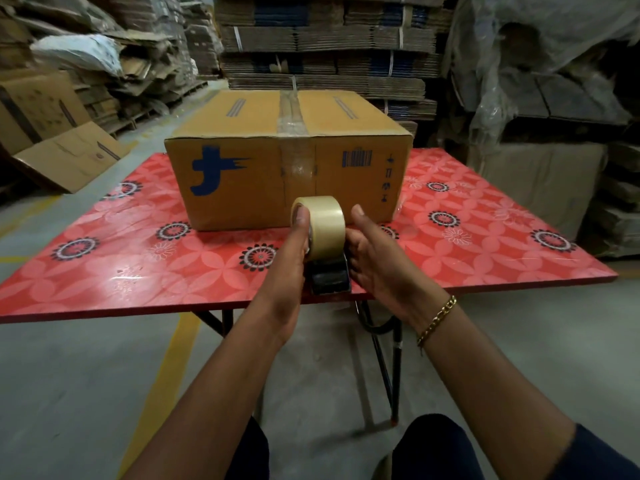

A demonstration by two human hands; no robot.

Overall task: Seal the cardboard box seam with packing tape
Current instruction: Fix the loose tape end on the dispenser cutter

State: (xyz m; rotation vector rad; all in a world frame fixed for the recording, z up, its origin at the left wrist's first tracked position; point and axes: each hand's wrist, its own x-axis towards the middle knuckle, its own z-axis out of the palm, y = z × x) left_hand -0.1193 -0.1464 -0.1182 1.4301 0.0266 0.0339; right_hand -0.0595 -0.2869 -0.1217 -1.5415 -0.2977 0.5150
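A brown cardboard box point(242, 181) with a blue logo stands on a red flowered table point(114, 258). Clear tape runs along its top seam point(290, 112) and down the front face. In front of the box, near the table's front edge, is a tape dispenser point(329, 275) with a roll of clear packing tape point(325, 226). My left hand point(289, 261) grips the roll's left side, thumb on its rim. My right hand point(374, 258) holds the dispenser from the right, thumb raised. The dispenser is apart from the box.
Stacks of flattened cartons point(329, 46) rise behind the table. Loose cardboard boxes point(65, 157) lean at the left. Plastic-wrapped stacks point(540, 81) stand at the right. Yellow floor lines point(166, 382) run under the table. My knees show at the bottom.
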